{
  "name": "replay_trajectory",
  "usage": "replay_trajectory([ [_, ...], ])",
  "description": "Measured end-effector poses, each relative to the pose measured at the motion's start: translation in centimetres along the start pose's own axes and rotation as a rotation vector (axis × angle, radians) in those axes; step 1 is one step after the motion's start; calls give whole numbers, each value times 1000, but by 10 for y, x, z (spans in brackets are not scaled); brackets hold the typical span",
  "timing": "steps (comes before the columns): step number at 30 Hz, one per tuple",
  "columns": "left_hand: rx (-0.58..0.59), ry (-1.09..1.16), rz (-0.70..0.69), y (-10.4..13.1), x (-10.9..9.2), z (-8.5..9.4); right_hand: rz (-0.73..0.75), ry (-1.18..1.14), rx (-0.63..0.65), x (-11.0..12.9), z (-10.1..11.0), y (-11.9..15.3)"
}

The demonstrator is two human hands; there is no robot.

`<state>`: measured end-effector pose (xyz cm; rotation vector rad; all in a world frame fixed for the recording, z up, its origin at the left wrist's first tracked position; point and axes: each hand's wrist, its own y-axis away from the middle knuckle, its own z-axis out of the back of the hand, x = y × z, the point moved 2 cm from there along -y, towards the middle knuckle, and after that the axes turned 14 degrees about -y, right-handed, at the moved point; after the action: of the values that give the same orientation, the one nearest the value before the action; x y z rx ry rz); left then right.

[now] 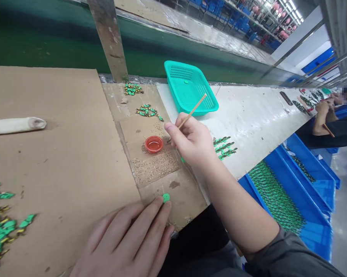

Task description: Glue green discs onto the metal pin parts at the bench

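My right hand point(195, 144) is closed around a thin wooden stick point(198, 104), held at a slant. Its dark lower tip points down just right of a small red dish point(154, 144) with clear liquid in it. Lying flat with the fingers stretched, my left hand point(130, 238) touches a small green disc point(165, 197) with its fingertips at the near part of the board. Many tiny light grains point(154, 166) are scattered around the dish. Behind my right hand, rows of green-and-dark pieces point(224, 148) lie on the white surface.
A turquoise basket point(187, 98) stands behind my right hand. Green-yellow pieces lie in piles at back point(133, 89) and left point(0, 232). A pale rod point(16, 125) rests on cardboard point(75, 154). Blue bins point(317, 234) sit at right; another person point(335, 123) works beyond.
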<state>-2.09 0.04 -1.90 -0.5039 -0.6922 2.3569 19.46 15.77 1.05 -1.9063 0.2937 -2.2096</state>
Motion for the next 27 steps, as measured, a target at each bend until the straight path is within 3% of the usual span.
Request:
replay_trajectory([
  [19, 103, -52, -20, 3, 0, 4, -4, -53, 24, 10, -2, 5],
  [23, 99, -89, -50, -5, -2, 8, 14, -29, -29, 25, 2, 27],
  [27, 88, -127, -95, -10, -4, 9, 61, -31, -56, 35, 1, 77],
])
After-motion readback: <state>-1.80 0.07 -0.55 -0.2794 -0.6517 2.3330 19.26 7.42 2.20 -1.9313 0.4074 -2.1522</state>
